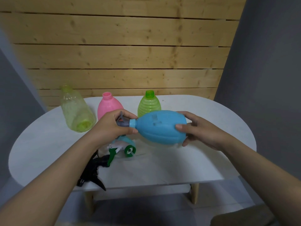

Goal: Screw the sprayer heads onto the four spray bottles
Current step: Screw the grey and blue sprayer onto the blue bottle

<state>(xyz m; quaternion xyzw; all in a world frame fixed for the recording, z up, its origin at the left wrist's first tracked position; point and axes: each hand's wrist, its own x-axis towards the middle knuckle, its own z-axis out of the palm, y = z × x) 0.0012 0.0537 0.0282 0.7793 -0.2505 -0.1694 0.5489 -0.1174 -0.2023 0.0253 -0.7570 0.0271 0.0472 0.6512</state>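
From the head camera, the blue bottle is held on its side above the white tabletop, neck pointing left. The right hand wraps its fingers round the fat base end, and the left hand has its fingers curled round a grey sprayer head seated at the bottle's pale blue neck collar.

The likely trouble is cross-threading: with the bottle lying sideways in the air, the head could go on tilted and jam or sit crooked. The bottle looks like smooth, slightly ribbed soft plastic, bulb-shaped, so it could also turn in the right hand's grip if the head binds.

At the far side of the tabletop stand three open-necked bottles: a clear yellow-green bottle at the left, thin-walled and dimpled, looking tilted in this wide view; a pink bottle, opaque and rounded; and a green ribbed bottle, translucent with horizontal ridges. All three are light and empty-looking, so a sweeping forearm could tip them.

Near the left forearm lie loose sprayer heads: a white and green sprayer head, a teal one partly hidden behind it, and a black sprayer head close to the near edge, where a nudge could send it off the tabletop.
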